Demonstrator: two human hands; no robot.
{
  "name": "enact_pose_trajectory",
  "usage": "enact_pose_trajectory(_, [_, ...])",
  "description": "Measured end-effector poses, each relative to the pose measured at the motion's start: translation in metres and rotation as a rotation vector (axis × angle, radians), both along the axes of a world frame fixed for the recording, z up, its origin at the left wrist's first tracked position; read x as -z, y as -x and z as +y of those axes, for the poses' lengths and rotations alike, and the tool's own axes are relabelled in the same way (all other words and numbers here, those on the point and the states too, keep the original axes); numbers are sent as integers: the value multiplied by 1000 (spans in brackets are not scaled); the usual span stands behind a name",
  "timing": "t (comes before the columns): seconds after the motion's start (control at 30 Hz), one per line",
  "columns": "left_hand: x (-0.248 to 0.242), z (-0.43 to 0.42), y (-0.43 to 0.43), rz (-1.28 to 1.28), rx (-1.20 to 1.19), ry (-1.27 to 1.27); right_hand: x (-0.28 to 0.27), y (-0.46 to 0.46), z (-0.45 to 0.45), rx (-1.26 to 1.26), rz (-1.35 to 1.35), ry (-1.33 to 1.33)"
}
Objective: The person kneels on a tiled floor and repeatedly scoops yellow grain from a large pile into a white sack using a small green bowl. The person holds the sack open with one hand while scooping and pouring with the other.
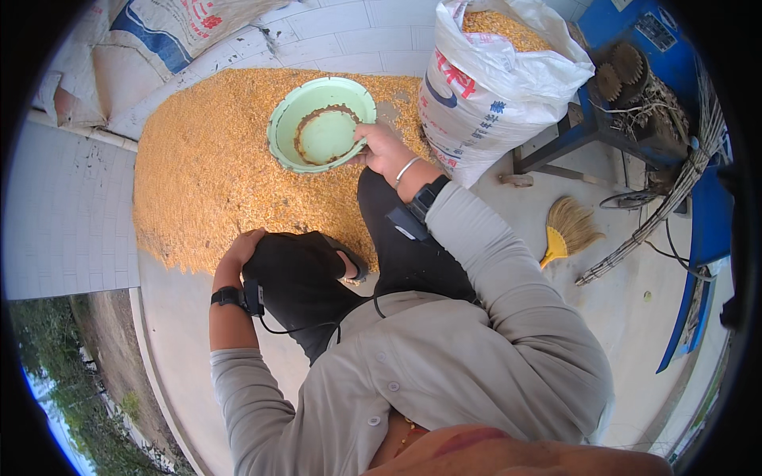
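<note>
My right hand (381,149) grips the rim of a pale green basin (327,128), with the thumb on the inner side. Brown rust or stain rings the basin's bottom, and no kernels show inside it. The basin is tilted above a wide heap of yellow corn kernels (196,160) spread on the floor. On my bent knee in black trousers rests my left hand (243,247), holding nothing; its fingers are partly hidden. To the right of the basin stands a white woven sack (476,101), its mouth open and corn visible at the top.
A yellow-handled straw hand broom (565,229) lies on the concrete floor at right. Beyond it are a bundle of dry stalks (661,214) and a blue machine with gears (619,71). Another printed sack (172,35) hangs or leans by the tiled wall (339,35).
</note>
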State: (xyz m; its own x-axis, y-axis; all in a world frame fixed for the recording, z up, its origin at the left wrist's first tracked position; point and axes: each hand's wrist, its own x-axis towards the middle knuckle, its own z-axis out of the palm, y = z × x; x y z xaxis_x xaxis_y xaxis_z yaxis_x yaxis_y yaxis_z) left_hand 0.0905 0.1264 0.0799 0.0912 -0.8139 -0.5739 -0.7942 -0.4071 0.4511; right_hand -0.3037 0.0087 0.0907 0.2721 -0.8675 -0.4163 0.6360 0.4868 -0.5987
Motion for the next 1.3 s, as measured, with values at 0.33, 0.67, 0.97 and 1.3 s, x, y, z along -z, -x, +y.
enact_pose_trajectory(0.33, [-23, 53, -6, 147, -378, 60, 15, -25, 0, 95, -82, 41])
enact_pose_trajectory(0.67, [-62, 109, -17, -69, -271, 356, 8, -31, 7, 133, 241, 68])
enact_pose_trajectory(0.97, [-70, 126, -19, -335, -104, 404, 7, -31, 10, 124, 311, 147])
enact_pose_trajectory(1.3, [-18, 101, -55, -308, -147, 194, -13, -8, 28, -5, 355, 214])
